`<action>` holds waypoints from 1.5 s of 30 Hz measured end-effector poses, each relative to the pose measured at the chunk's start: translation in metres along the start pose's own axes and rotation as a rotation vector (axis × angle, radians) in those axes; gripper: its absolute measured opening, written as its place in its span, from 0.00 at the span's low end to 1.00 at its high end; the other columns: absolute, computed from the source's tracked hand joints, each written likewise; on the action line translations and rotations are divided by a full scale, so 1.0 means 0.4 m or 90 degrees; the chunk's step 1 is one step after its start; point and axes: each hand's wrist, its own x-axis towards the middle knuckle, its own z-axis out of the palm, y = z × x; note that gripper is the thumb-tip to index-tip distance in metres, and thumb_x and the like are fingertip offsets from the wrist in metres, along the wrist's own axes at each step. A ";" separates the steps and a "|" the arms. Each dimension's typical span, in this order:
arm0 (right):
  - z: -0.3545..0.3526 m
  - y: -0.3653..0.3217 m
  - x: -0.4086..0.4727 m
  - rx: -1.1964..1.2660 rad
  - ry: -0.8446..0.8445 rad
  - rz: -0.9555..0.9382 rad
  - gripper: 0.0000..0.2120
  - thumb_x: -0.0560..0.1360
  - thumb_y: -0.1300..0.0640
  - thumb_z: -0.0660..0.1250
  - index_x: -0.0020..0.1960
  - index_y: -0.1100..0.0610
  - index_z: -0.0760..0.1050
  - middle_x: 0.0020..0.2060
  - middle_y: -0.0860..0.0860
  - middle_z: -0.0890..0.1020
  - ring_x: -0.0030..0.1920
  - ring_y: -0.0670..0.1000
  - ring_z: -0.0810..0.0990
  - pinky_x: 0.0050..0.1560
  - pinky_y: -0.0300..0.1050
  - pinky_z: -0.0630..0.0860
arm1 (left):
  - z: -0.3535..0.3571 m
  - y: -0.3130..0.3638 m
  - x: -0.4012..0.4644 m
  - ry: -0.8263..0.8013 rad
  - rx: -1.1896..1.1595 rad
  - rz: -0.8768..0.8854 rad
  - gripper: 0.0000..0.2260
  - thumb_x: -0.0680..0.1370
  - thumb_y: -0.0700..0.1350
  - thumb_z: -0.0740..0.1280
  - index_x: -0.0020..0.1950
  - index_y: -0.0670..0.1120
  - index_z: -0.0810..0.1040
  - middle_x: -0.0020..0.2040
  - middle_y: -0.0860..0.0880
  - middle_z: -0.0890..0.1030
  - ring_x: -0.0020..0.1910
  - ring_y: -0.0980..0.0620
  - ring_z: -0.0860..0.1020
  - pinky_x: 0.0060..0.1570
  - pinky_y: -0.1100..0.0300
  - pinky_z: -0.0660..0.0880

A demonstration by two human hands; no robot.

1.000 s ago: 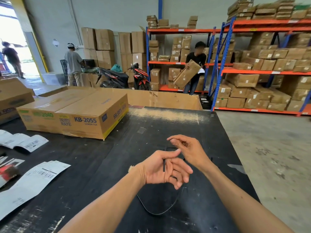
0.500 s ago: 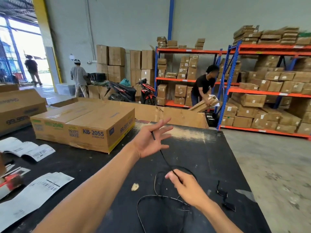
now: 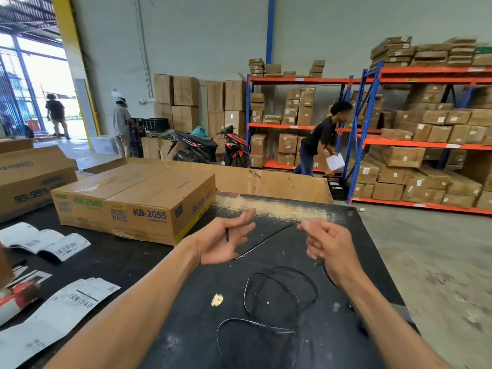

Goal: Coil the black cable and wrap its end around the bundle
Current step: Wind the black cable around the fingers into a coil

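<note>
Two hands share the black cable (image 3: pixel 269 237): left hand (image 3: pixel 222 242) pins its end against an otherwise spread palm, right hand (image 3: pixel 326 249) clenched around the strand. Slack loops sprawl on the near table (image 3: pixel 186 328); they could tangle if pulled fast.

— How many hands and cables were there?
— Two hands, left (image 3: pixel 223 242) and right (image 3: pixel 328 249), one black cable (image 3: pixel 282 291).
— People beyond the table?
— Three, plus two motorbikes.

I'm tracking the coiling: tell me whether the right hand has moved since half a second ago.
Yes. The right hand has risen off the loose cable loops on the black table, away from the person toward the table's far edge, drawing the cable taut.
</note>
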 end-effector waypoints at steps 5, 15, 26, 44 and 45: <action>0.013 -0.059 0.060 0.059 -0.070 0.026 0.10 0.81 0.58 0.68 0.46 0.59 0.85 0.26 0.47 0.67 0.21 0.44 0.62 0.22 0.37 0.62 | 0.032 -0.028 0.007 -0.134 -0.110 -0.035 0.19 0.75 0.51 0.73 0.66 0.59 0.80 0.70 0.52 0.77 0.65 0.56 0.78 0.67 0.59 0.57; 0.036 -0.093 0.108 -0.195 0.007 -0.055 0.10 0.81 0.47 0.68 0.46 0.49 0.85 0.23 0.40 0.72 0.22 0.42 0.65 0.24 0.38 0.64 | 0.060 -0.027 0.006 -0.177 -0.077 -0.022 0.26 0.80 0.55 0.62 0.78 0.62 0.62 0.80 0.53 0.62 0.78 0.48 0.57 0.70 0.31 0.32; 0.035 -0.120 0.079 -0.321 -0.018 -0.087 0.07 0.75 0.57 0.74 0.39 0.55 0.86 0.26 0.45 0.78 0.28 0.44 0.70 0.33 0.40 0.67 | 0.075 0.008 0.006 -0.120 -0.129 0.088 0.28 0.78 0.55 0.60 0.79 0.56 0.62 0.81 0.46 0.60 0.81 0.45 0.47 0.75 0.33 0.40; 0.050 -0.171 0.099 -0.431 -0.111 -0.182 0.06 0.71 0.49 0.79 0.44 0.50 0.87 0.32 0.54 0.80 0.33 0.52 0.73 0.36 0.48 0.71 | 0.114 -0.001 -0.033 -0.322 -0.006 -0.069 0.29 0.78 0.57 0.66 0.78 0.61 0.62 0.81 0.50 0.60 0.81 0.41 0.50 0.73 0.29 0.42; 0.049 -0.177 0.105 -0.428 -0.101 -0.192 0.07 0.70 0.49 0.80 0.45 0.50 0.86 0.36 0.57 0.83 0.37 0.56 0.77 0.39 0.52 0.74 | 0.121 0.001 -0.038 -0.355 -0.013 -0.076 0.31 0.78 0.57 0.67 0.79 0.61 0.60 0.81 0.50 0.58 0.81 0.40 0.50 0.73 0.28 0.42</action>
